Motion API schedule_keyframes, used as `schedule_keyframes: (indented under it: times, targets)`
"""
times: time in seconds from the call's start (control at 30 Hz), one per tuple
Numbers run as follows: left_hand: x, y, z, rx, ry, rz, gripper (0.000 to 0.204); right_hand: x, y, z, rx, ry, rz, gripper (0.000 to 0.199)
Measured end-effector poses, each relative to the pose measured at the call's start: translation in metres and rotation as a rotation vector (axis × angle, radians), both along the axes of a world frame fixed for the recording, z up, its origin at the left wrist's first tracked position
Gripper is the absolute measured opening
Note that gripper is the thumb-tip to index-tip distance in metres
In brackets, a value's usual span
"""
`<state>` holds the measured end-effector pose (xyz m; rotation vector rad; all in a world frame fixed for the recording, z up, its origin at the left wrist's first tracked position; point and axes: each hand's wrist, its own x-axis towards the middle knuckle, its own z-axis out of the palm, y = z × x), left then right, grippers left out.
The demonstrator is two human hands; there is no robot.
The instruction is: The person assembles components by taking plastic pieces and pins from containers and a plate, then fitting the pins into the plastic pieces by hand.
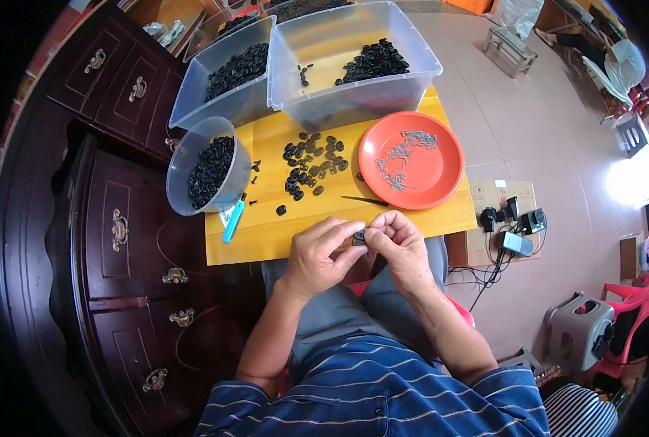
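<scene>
Over the table's front edge, my left hand (321,251) pinches a small black plastic part (359,237) between thumb and fingers. My right hand (399,247) meets it from the other side, its thumb and forefinger closed at the same part. A pile of similar black oval parts (313,164) lies scattered on the yellow wooden table (266,240) ahead. To the right sits a red round plate (412,188) holding small grey metal pieces (417,140). Dark thin tweezers (364,199) rest between the plate and my hands.
Two clear plastic bins (353,102) (193,109) with black parts stand at the table's back. A clear round tub (211,200) of black parts and a turquoise-handled cutter (233,222) are at left. Dark drawers (127,240) flank the table; a cardboard box (485,247) with devices stands right.
</scene>
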<state>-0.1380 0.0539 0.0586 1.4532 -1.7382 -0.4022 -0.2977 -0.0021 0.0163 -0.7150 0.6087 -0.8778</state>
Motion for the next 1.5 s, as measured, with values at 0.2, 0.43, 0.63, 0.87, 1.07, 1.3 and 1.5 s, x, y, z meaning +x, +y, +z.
schedule_keyframes:
  times: [0.2, 0.43, 0.63, 0.87, 1.07, 1.3, 1.5]
  targets:
    - [0.006, 0.001, 0.004, 0.077, 0.049, -0.020, 0.039, -0.003, 0.000, -0.003, -0.014, -0.013, 0.077, 0.008]
    - [0.011, 0.001, 0.003, 0.116, 0.020, -0.054, 0.033, -0.003, 0.001, 0.001, -0.007, 0.003, 0.095, 0.008]
    - [0.009, 0.001, 0.007, 0.091, 0.023, -0.058, 0.032, -0.003, 0.002, 0.000, 0.002, 0.001, 0.115, 0.007]
    - [0.008, 0.002, 0.004, 0.114, 0.006, -0.040, 0.034, -0.005, 0.002, 0.000, 0.003, 0.003, 0.129, 0.009]
    - [0.007, 0.003, 0.001, 0.103, 0.008, -0.014, 0.032, -0.004, 0.002, -0.001, 0.001, -0.010, 0.132, 0.008]
    - [0.006, 0.002, -0.003, 0.031, -0.047, -0.016, 0.032, -0.003, 0.002, -0.005, -0.010, -0.025, 0.114, 0.008]
    - [0.000, 0.004, 0.000, 0.070, 0.038, -0.001, 0.033, -0.004, 0.002, 0.000, -0.020, -0.005, 0.097, 0.007]
